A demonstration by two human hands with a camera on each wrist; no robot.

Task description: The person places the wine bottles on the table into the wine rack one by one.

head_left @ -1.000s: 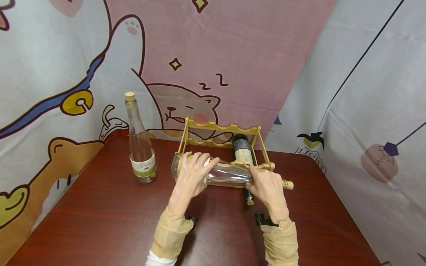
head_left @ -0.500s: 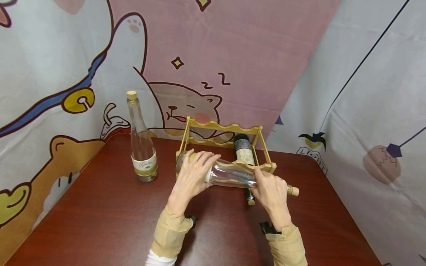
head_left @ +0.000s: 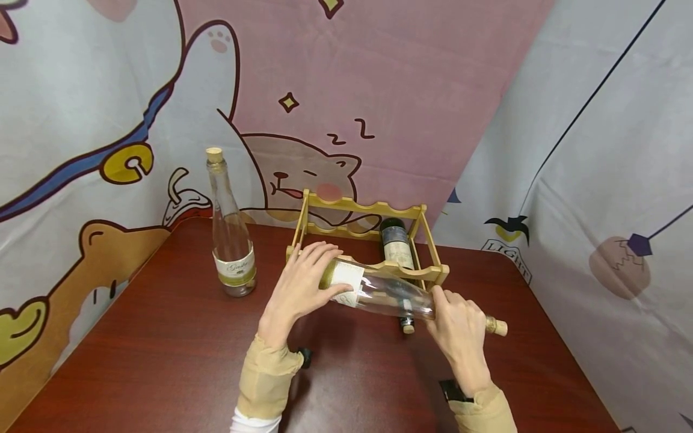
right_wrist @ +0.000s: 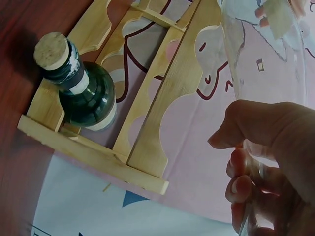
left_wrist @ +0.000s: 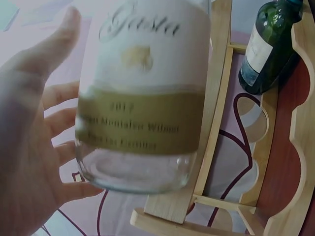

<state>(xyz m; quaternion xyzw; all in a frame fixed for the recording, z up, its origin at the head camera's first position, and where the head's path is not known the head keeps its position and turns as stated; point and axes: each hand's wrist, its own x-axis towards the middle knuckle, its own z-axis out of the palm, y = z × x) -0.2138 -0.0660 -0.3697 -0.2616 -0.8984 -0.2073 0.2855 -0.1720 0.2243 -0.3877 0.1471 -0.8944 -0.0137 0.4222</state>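
A clear glass bottle (head_left: pixel 390 294) with a cork and a white and olive label lies nearly level above the rack's front rail. My right hand (head_left: pixel 460 328) grips its neck, fingers and thumb wrapped round the glass in the right wrist view. At the base end, my left hand (head_left: pixel 303 282) has its fingers spread loosely; in the left wrist view the thumb (left_wrist: pixel 69 29) stands off the label, and the fingers pass partly behind the bottle. Below is a wooden wine rack (head_left: pixel 357 207), with a dark green corked bottle (right_wrist: pixel 88 93) lying in its right-hand slot.
Another clear corked bottle (head_left: pixel 233 252) stands upright on the brown table (head_left: pixel 162 349), left of the rack. A cartoon-printed cloth (head_left: pixel 411 90) hangs behind the table and along its sides.
The clear bottle has shifted right and slightly toward me, its corked end dipping in view. The right hand has moved with it, while the left hand's fingers have loosened and no longer cover the label.
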